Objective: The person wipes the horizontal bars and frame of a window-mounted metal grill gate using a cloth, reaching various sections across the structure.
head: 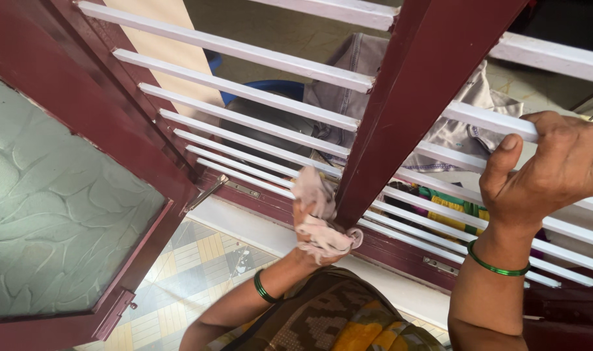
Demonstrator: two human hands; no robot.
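My left hand [307, 229] is closed around a crumpled pinkish-white cloth [319, 214] and presses it against the lower part of the dark red centre post [400, 110] of a window. My right hand [556, 172] is raised at the right and grips one of the white horizontal window bars [485, 117]. A green bangle sits on each wrist.
An open dark red window shutter with frosted patterned glass [56, 208] fills the left side. The white sill [257, 227] runs below the bars. Outside hang grey and striped clothes [368, 65] above a blue tub [270, 88]. Patterned floor tiles [199, 266] lie below.
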